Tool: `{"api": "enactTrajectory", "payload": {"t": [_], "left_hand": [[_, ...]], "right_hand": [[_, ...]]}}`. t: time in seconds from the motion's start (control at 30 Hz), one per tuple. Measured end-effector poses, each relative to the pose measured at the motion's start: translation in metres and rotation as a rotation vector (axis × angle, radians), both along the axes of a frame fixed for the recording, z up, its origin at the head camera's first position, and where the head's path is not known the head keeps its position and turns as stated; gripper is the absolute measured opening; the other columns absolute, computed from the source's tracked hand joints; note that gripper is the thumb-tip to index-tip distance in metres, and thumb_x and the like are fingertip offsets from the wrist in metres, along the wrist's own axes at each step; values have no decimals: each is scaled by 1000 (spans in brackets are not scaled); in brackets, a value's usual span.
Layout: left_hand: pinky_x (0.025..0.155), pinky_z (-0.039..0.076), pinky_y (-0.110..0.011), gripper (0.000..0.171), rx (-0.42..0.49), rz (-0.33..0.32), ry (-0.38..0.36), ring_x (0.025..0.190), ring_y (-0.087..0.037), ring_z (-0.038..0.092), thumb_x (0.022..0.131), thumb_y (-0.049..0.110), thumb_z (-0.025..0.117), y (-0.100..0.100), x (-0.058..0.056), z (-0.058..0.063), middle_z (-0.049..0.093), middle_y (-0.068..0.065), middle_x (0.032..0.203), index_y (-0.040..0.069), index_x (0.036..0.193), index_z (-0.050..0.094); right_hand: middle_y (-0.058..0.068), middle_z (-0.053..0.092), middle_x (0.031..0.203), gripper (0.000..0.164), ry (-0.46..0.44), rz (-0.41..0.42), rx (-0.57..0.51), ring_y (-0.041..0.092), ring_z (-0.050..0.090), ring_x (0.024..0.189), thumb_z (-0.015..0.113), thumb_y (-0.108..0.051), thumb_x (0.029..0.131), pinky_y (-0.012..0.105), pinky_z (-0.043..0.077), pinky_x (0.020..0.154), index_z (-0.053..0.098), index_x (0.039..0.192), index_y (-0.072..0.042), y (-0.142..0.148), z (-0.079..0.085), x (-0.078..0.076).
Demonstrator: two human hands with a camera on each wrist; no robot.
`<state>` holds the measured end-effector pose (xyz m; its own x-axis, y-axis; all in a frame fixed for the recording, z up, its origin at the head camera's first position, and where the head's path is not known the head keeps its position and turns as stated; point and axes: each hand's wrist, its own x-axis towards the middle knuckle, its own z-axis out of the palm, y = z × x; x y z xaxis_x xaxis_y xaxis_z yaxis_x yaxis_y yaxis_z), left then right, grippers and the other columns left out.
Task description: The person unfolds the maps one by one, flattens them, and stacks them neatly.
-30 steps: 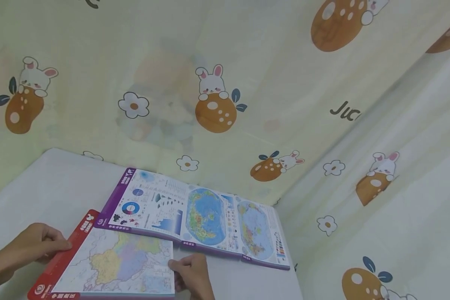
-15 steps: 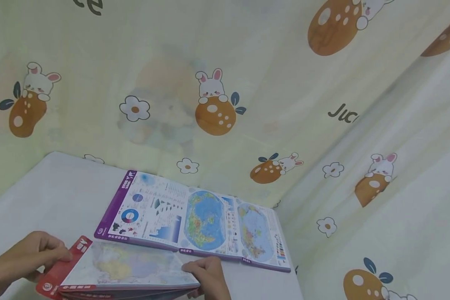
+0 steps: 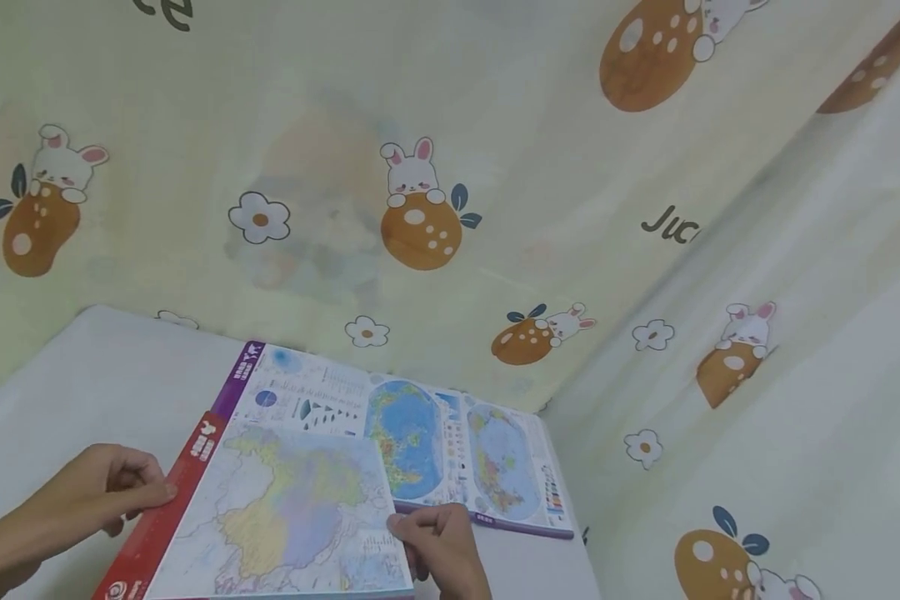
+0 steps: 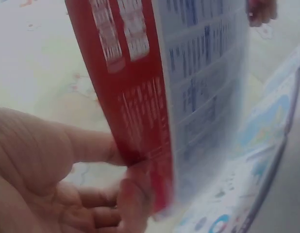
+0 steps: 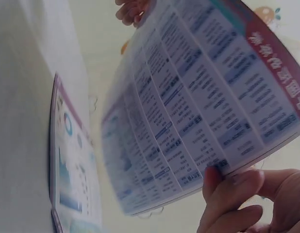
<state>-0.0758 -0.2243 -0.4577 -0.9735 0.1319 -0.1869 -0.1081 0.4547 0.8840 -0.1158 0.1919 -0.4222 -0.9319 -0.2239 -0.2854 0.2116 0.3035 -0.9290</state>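
Observation:
A folded map (image 3: pixel 300 508) with a red border is held up between both hands, its coloured face showing in the head view. My left hand (image 3: pixel 112 492) pinches the red left border between thumb and fingers. At the opposite edge, my right hand (image 3: pixel 446 546) pinches the sheet with its thumb on the face. The wrist views show the map's other side (image 5: pixel 174 107), covered in printed text tables. Behind it lies a purple-bordered world map (image 3: pixel 487 450), spread in several panels on the table, its left part overlapped by the held map in the head view.
The white tabletop (image 3: pixel 120 375) runs under the maps. A pale curtain (image 3: pixel 330 100) printed with rabbits and flowers hangs along its back and right sides.
The red-bordered map first tilted flatter, its lower folds fanning apart, then came up and farther right, now overlapping the purple-bordered map more. Both hands keep their grip; the purple-bordered map lies still.

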Motion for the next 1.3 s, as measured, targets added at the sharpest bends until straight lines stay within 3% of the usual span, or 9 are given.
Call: {"api": "enactTrajectory", "payload": {"t": [0.07, 0.23, 0.43, 0.77, 0.9, 1.1, 1.3], "left_hand": [[63, 56, -27, 29, -3, 23, 73, 74, -4, 62, 107, 31, 65, 8, -11, -3, 78, -1, 92, 5, 96, 73], [62, 59, -26, 27, -2, 160, 219, 73, -7, 63, 104, 25, 72, 32, -34, -11, 78, -7, 96, -2, 106, 74], [63, 61, -25, 23, 5, 236, 262, 74, -9, 65, 103, 18, 76, 51, -58, -30, 79, -9, 92, -5, 108, 75], [64, 53, -20, 27, -84, 316, 385, 82, -25, 76, 99, 16, 80, 72, -110, -62, 81, -23, 96, -9, 107, 77], [64, 54, -23, 28, -92, 336, 390, 81, -25, 74, 98, 15, 80, 75, -126, -74, 80, -25, 97, -11, 108, 76], [58, 61, -29, 29, -70, 352, 337, 77, -26, 75, 98, 12, 78, 76, -146, -86, 78, -31, 100, -14, 111, 73], [62, 53, -31, 29, -89, 384, 296, 79, -26, 70, 99, 13, 78, 79, -161, -98, 77, -30, 101, -13, 111, 74]], "right_hand": [[-7, 58, 50, 29, 15, -39, 13, 10, 43, 48, 76, -22, 99, 29, 49, 63, 79, 78, -2, 4, -3, -6], [-9, 68, 61, 26, 90, -135, 67, 9, 60, 58, 80, -20, 96, 25, 48, 61, 81, 91, 6, 8, -15, -25], [-1, 80, 76, 20, 142, -229, 143, 12, 72, 67, 82, -19, 94, 28, 49, 66, 82, 92, 1, 9, -33, -50], [11, 76, 89, 13, 256, -404, 230, 18, 68, 79, 82, -12, 94, 30, 51, 75, 82, 90, 0, -2, -60, -91], [11, 74, 86, 11, 289, -431, 236, 19, 65, 79, 82, -10, 93, 30, 50, 74, 81, 90, 1, -5, -72, -109], [11, 74, 87, 9, 310, -441, 208, 19, 64, 78, 81, -8, 94, 29, 50, 72, 81, 90, 1, -7, -92, -131], [12, 74, 91, 7, 316, -462, 226, 20, 65, 83, 80, -6, 94, 29, 50, 75, 82, 93, 0, -8, -110, -145]]}}
